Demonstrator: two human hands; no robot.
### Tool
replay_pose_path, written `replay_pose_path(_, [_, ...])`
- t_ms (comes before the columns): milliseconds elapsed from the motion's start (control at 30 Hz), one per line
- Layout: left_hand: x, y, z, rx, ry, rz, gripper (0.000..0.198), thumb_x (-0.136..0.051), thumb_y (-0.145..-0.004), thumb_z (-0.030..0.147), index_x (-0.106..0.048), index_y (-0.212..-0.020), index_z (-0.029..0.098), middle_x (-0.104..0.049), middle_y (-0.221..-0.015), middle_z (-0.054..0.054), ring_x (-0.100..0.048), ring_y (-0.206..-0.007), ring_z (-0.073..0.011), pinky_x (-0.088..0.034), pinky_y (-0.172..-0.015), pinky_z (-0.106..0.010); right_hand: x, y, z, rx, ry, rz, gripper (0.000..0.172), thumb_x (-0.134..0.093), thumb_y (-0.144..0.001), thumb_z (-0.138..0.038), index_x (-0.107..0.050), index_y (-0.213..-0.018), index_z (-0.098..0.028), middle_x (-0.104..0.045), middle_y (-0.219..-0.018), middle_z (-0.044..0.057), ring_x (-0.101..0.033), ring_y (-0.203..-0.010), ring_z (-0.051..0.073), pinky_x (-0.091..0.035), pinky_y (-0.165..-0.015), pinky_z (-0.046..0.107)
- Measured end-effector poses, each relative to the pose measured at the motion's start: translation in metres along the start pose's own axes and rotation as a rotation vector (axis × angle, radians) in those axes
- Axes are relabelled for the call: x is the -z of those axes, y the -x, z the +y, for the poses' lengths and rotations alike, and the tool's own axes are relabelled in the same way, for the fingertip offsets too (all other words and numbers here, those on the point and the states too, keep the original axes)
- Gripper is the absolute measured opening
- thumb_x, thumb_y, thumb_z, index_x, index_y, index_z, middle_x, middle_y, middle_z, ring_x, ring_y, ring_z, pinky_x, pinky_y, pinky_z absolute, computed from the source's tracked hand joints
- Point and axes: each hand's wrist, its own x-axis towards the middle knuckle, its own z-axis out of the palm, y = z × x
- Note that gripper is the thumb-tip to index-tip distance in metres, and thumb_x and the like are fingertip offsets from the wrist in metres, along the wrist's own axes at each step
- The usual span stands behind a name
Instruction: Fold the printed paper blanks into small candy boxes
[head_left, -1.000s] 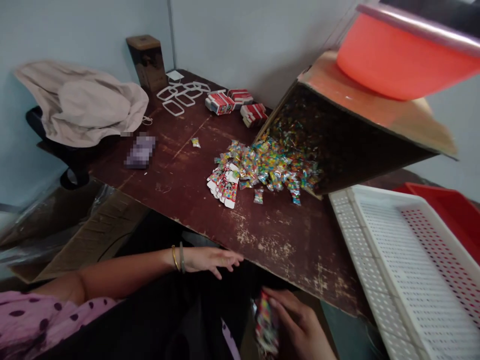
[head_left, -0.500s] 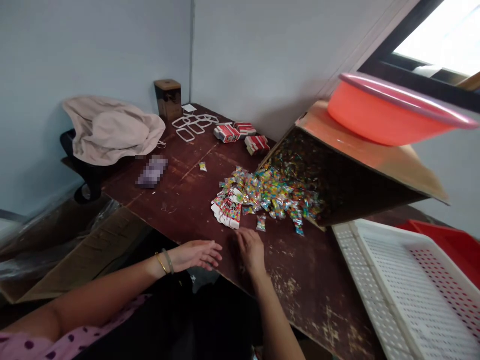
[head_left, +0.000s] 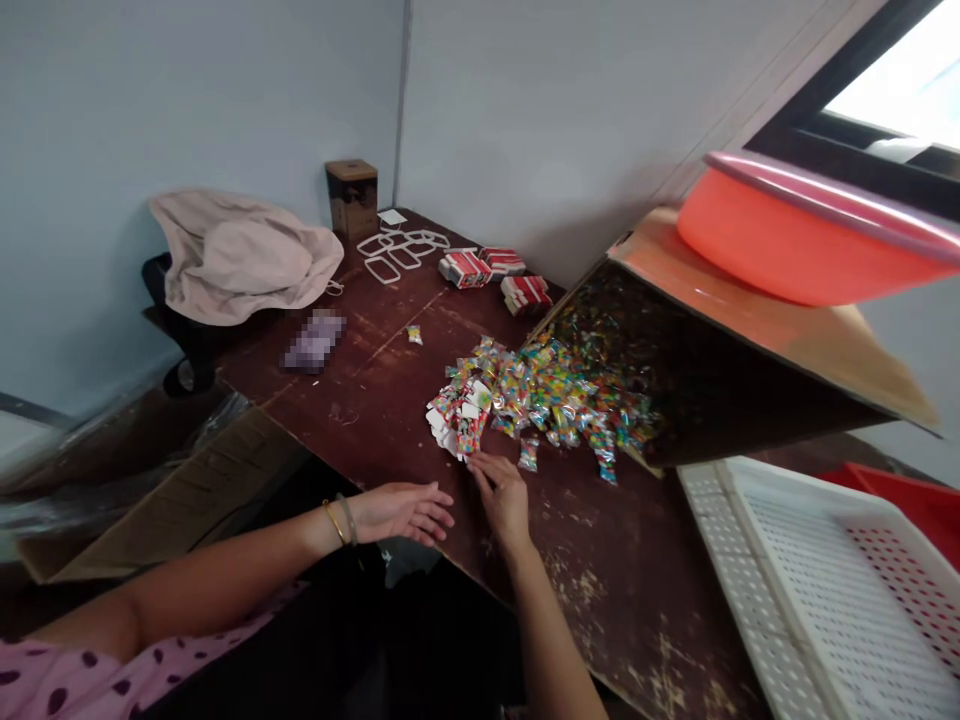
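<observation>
My right hand [head_left: 502, 498] pinches the near end of a small red-and-white printed carton [head_left: 470, 434], its fingertips at the carton's lower edge. That carton lies at an angle on a fanned stack of flat white-edged cartons [head_left: 444, 436]. My left hand [head_left: 405, 512], with bracelets at the wrist, hovers at the table's front edge with fingers outstretched and nothing in them. Just beyond the cartons spreads a heap of small clear packets of colourful candy [head_left: 547, 385]. One candy packet [head_left: 529, 454] lies apart, right of my right fingertips.
A tipped cardboard box [head_left: 720, 370] spills the packets and carries an orange basin [head_left: 810, 235]. White perforated trays [head_left: 832, 590] stand at right. Bundled red-and-white cartons [head_left: 465, 268], white rings [head_left: 382, 270], a cloth [head_left: 247, 255] and a dark canister [head_left: 352, 200] sit at the back.
My right fingers have taken hold of a carton's end, and that carton now sits raised and turned on the stack. My left hand stays outstretched. The view has shifted slightly left.
</observation>
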Motion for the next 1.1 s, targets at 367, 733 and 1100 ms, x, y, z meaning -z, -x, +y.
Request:
replay_pose_path(367, [-0.021,-0.005,-0.03,-0.003,-0.326,0.072,0.015,-0.07,-0.059,0.016,-0.062,-0.071,0.015,-0.062,-0.056,0.003,-0.053,-0.051,-0.0103,-0.038,-0.053,-0.024,0.009,0.06,-0.084,-0.183,-0.191,-0.028,0.012,-0.068,-0.083,-0.029,-0.071,-0.094,-0.025,-0.058,-0.13,0.01,-0.047,-0.122,0.03,-0.036,-0.103,0.051])
replay_pose_path(733, [-0.038,0.016,-0.03,0.17,-0.458,-0.225,0.035,-0.085,-0.057,0.038,-0.064,-0.076,0.016,-0.067,-0.068,-0.001,-0.062,-0.058,-0.0155,-0.048,-0.057,-0.028,0.055,0.062,-0.084,-0.277,-0.729,-0.511,0.023,-0.064,-0.087,-0.037,-0.069,-0.073,-0.019,-0.065,-0.116,0.007,-0.055,-0.117,0.023,-0.041,-0.1,0.035])
replay_pose_path(1100, [-0.048,0.039,-0.042,-0.32,-0.78,0.071,0.037,-0.065,-0.084,0.03,-0.045,-0.114,0.02,-0.056,-0.073,0.005,-0.053,-0.064,-0.0109,-0.041,-0.06,-0.021,0.039,0.129,-0.11,-0.788,-0.922,-0.065,0.027,-0.06,-0.088,-0.044,-0.05,-0.103,-0.024,-0.06,-0.079,-0.001,-0.057,-0.066,0.014,-0.05,-0.063,0.025])
